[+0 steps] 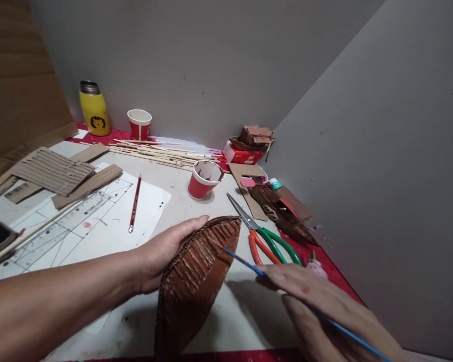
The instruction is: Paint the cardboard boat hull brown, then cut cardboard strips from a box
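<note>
My left hand point(166, 251) grips the edge of a brown-painted cardboard boat hull point(196, 266), tilted up off the table. Ridges of corrugation run across its upper part, with paler streaks showing between them. In my right hand point(317, 301) is a thin blue paintbrush point(245, 261), pinched between thumb and fingers. Its tip meets the ridged surface near the hull's pointed end. Beyond the hull stands a red and white paper cup point(204, 182) with brown paint on its inner wall. Scissors point(262, 234) with orange and green handles lie to its right.
Paper with a ruler point(64, 231), a pencil point(135, 203) and cardboard strips point(56, 171) cover the left. Thin sticks point(154, 154), another cup point(139, 125) and a yellow bottle point(94, 110) are at the back. Brown cardboard pieces point(287, 206) lie by the right wall.
</note>
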Motion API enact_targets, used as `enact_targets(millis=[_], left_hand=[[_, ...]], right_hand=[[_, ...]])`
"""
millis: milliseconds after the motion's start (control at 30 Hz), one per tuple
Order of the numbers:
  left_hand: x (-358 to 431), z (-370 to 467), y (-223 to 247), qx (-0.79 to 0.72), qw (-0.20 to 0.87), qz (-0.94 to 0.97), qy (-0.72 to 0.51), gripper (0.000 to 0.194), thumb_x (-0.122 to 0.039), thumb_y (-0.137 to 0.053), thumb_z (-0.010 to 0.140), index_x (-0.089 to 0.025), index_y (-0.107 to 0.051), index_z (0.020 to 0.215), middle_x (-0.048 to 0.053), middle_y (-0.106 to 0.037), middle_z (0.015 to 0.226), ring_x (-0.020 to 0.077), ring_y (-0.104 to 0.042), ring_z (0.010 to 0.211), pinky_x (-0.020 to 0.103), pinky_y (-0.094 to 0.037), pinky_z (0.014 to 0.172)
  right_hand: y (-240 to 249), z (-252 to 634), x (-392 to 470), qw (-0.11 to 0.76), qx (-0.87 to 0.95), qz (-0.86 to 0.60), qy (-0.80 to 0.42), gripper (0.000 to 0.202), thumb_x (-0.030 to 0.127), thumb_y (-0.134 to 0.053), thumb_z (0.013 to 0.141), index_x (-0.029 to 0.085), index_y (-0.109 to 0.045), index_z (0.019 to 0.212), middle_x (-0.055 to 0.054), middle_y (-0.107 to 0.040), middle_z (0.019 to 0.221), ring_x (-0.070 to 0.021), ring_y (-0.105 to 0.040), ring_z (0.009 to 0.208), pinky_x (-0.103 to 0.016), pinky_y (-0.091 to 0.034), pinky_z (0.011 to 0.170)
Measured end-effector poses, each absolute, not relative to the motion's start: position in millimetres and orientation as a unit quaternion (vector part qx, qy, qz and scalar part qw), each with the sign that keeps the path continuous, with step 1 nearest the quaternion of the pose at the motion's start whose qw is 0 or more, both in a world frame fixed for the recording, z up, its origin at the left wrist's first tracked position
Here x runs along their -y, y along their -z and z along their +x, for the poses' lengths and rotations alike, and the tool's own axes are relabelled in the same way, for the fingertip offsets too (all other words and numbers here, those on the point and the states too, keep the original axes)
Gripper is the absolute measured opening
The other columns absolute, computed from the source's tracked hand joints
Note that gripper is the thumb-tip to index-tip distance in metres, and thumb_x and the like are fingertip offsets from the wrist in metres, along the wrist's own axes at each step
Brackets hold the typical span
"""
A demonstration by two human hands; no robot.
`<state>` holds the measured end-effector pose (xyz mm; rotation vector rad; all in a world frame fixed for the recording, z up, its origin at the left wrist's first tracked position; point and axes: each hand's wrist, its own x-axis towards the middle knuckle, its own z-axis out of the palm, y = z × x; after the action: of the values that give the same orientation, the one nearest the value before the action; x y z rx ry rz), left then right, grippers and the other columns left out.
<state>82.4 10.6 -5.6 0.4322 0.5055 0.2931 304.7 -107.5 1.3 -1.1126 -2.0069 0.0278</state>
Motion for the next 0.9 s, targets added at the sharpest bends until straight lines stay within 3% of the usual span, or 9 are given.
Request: enact_targets(millis=[67, 267, 600, 900], left_hand=[[-11, 82, 5, -0.256, 0.934, 0.207, -0.141, 0.040, -0.052, -0.063, 0.085, -0.014, -0.072, 0.086, 0.004, -0.072, 0.073, 0.0128, -0.062, 0.063, 0.025, -0.043, 0.067], [-12, 83, 3, -0.260, 0.932, 0.200, -0.156, 0.037, -0.048, -0.059, 0.089, -0.015, -0.074, 0.092, 0.003, -0.073, 0.074, 0.0131, -0.063, 0.063, 0.025, -0.043, 0.064], [-11, 82, 5, -0.272, 0.937, 0.176, -0.132, 0.044, -0.052, -0.055, 0.090, -0.012, -0.074, 0.086, 0.005, -0.074, 0.074, 0.0137, -0.065, 0.063, 0.025, -0.045, 0.065], [-14, 82, 4, -0.276, 0.939, 0.159, -0.134, 0.046, -0.051, -0.052, 0.091, -0.011, -0.073, 0.083, 0.006, -0.073, 0.073, 0.0140, -0.065, 0.062, 0.025, -0.045, 0.064]], right_hand=[[-2, 303, 107, 0.395, 0.810, -0.433, -0.012, 0.050, -0.004, -0.057, 0.082, 0.021, -0.065, 0.124, -0.005, -0.078, 0.105, -0.0208, -0.076, 0.094, -0.033, -0.065, 0.083], [0, 303, 105, 0.462, 0.730, -0.501, 0.053, 0.052, -0.005, -0.063, 0.082, 0.027, -0.068, 0.122, -0.001, -0.077, 0.105, -0.0206, -0.076, 0.093, -0.036, -0.064, 0.088], [-10, 309, 113, 0.391, 0.797, -0.459, 0.038, 0.042, -0.001, -0.058, 0.083, 0.022, -0.067, 0.117, -0.003, -0.078, 0.096, -0.0216, -0.076, 0.088, -0.034, -0.065, 0.080], [-7, 310, 108, 0.429, 0.772, -0.468, 0.036, 0.045, -0.001, -0.060, 0.084, 0.024, -0.067, 0.120, -0.003, -0.079, 0.098, -0.0218, -0.076, 0.086, -0.036, -0.066, 0.078]])
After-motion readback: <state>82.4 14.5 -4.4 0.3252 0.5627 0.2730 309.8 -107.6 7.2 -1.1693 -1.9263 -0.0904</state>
